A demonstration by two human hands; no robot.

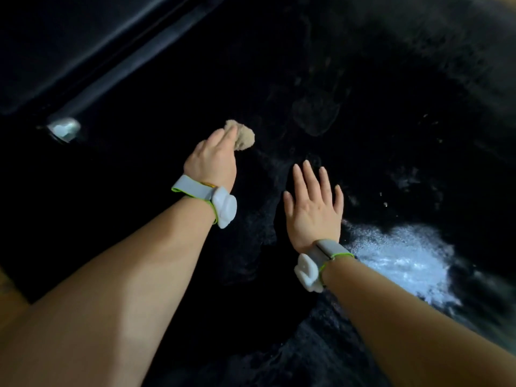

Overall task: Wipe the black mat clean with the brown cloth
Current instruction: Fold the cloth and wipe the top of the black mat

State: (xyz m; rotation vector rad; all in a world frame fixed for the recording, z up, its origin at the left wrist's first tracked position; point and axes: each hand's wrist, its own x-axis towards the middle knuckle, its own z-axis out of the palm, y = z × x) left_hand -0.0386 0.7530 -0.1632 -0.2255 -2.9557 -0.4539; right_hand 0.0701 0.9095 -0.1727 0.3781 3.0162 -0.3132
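The black mat [363, 113] fills most of the view; it is dark, with faint smears near the centre top and a bright patch of light at the lower right. My left hand [212, 160] grips the bunched brown cloth [243, 136] against the mat at left of centre; the cloth sticks out past my fingertips. To its right, my right hand [314, 205] lies flat on the mat with fingers spread and straight, holding nothing. Both wrists wear grey bands with white modules.
A dark raised ledge or rail [111, 60] runs diagonally across the upper left, ending in a shiny metal fitting [63, 129]. The lit patch [402, 258] lies just right of my right wrist. Small pale specks [385, 203] dot the mat to the right.
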